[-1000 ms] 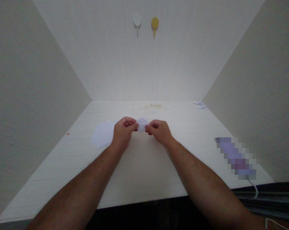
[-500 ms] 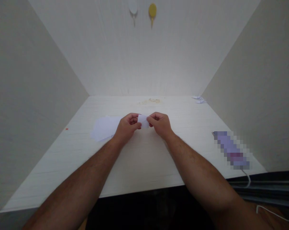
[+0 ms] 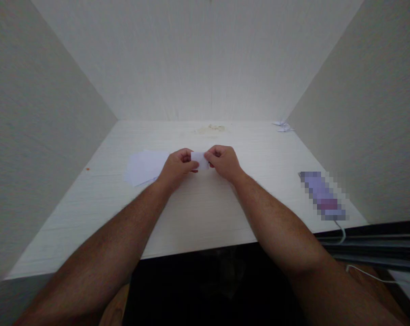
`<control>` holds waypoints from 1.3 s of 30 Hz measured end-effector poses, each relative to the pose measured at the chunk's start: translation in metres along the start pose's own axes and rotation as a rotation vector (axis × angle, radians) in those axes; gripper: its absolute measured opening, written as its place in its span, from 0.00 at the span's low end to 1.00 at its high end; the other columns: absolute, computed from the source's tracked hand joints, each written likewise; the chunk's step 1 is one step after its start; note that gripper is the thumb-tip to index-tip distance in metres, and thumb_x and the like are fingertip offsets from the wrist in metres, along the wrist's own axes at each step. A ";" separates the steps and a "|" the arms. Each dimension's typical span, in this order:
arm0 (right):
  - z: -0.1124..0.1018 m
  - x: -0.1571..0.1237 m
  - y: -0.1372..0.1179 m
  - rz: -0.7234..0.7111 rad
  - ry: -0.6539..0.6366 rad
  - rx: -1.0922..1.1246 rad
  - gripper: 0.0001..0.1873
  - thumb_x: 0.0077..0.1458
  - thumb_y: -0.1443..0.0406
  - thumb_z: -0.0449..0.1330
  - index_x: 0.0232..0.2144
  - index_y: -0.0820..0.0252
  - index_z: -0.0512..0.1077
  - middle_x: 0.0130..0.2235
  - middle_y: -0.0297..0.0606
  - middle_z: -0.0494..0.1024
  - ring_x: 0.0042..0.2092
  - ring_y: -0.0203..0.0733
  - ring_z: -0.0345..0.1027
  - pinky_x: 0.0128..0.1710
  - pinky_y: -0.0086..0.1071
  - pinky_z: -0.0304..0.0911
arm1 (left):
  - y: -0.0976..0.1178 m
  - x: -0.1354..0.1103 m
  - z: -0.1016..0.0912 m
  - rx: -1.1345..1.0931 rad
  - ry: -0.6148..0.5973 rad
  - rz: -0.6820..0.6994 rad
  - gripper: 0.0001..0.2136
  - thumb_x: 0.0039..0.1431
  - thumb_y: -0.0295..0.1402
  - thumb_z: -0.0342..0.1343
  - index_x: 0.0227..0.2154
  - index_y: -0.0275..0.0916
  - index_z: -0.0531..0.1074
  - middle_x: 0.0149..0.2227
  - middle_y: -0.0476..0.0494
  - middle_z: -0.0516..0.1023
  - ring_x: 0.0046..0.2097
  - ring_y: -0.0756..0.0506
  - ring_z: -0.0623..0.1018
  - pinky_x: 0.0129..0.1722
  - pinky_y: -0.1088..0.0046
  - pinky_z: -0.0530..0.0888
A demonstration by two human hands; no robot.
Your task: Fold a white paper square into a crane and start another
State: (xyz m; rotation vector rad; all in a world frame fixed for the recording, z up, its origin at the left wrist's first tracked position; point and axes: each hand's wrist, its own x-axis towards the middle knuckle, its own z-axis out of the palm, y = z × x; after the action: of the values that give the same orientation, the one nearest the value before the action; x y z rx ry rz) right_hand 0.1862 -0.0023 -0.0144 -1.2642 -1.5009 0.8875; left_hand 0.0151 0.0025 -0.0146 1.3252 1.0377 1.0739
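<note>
A small white piece of paper (image 3: 199, 159) is held up between my two hands over the table. My left hand (image 3: 178, 168) pinches its left side, the thumb lying across the front near the lower edge. On the opposite side, my right hand (image 3: 223, 161) grips the upper right corner between thumb and fingers. Behind and beside my left hand lies a loose stack of white paper sheets (image 3: 145, 166), partly covered by that hand. Whether the held piece is folded, I cannot tell.
Pale walls enclose the white table (image 3: 198, 222) at the back and sides. Several folded paper pieces (image 3: 283, 127) rest in the far right corner. A pixelated flat object (image 3: 322, 194) with a white cable (image 3: 342, 233) lies at the right. Brownish marks (image 3: 213, 129) show near the back wall.
The view has tilted down, so the table sits higher and the wall hooks have left the frame. Both hands keep their hold on the small paper, with slight finger movement.
</note>
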 end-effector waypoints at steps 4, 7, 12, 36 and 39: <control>0.002 0.000 0.002 -0.041 -0.055 -0.060 0.10 0.54 0.61 0.61 0.24 0.60 0.72 0.21 0.31 0.72 0.25 0.33 0.63 0.28 0.28 0.58 | 0.001 -0.002 0.000 0.168 0.043 0.011 0.10 0.44 0.35 0.67 0.28 0.37 0.74 0.26 0.49 0.77 0.27 0.52 0.73 0.26 0.76 0.68; 0.003 -0.001 0.000 -0.062 -0.055 -0.138 0.09 0.54 0.62 0.61 0.24 0.60 0.71 0.22 0.31 0.72 0.27 0.33 0.63 0.29 0.29 0.57 | 0.002 -0.002 -0.001 0.203 0.073 0.020 0.11 0.45 0.37 0.67 0.28 0.36 0.75 0.26 0.49 0.76 0.26 0.52 0.72 0.25 0.76 0.66; 0.001 -0.001 -0.004 -0.101 -0.052 -0.245 0.08 0.52 0.65 0.61 0.23 0.60 0.71 0.23 0.31 0.72 0.27 0.34 0.62 0.30 0.30 0.54 | 0.007 -0.005 0.000 0.274 0.067 0.006 0.11 0.45 0.38 0.67 0.27 0.37 0.75 0.23 0.50 0.74 0.23 0.52 0.68 0.23 0.76 0.62; 0.005 -0.003 0.001 -0.121 -0.173 -0.264 0.11 0.54 0.62 0.60 0.24 0.62 0.74 0.24 0.32 0.73 0.29 0.33 0.62 0.31 0.29 0.54 | 0.002 -0.002 0.003 0.235 0.155 0.077 0.06 0.45 0.33 0.64 0.24 0.38 0.73 0.23 0.52 0.73 0.24 0.53 0.67 0.24 0.75 0.63; 0.004 -0.003 0.001 -0.108 -0.183 -0.255 0.08 0.52 0.65 0.59 0.23 0.62 0.73 0.23 0.32 0.73 0.28 0.33 0.62 0.31 0.29 0.54 | 0.001 -0.001 0.002 0.186 0.193 0.076 0.06 0.44 0.33 0.64 0.24 0.39 0.72 0.22 0.52 0.72 0.23 0.53 0.66 0.23 0.75 0.62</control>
State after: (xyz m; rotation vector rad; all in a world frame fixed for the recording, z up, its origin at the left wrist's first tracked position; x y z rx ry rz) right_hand 0.1827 -0.0049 -0.0168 -1.2956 -1.8561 0.7756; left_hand 0.0174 0.0014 -0.0140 1.4402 1.2636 1.2033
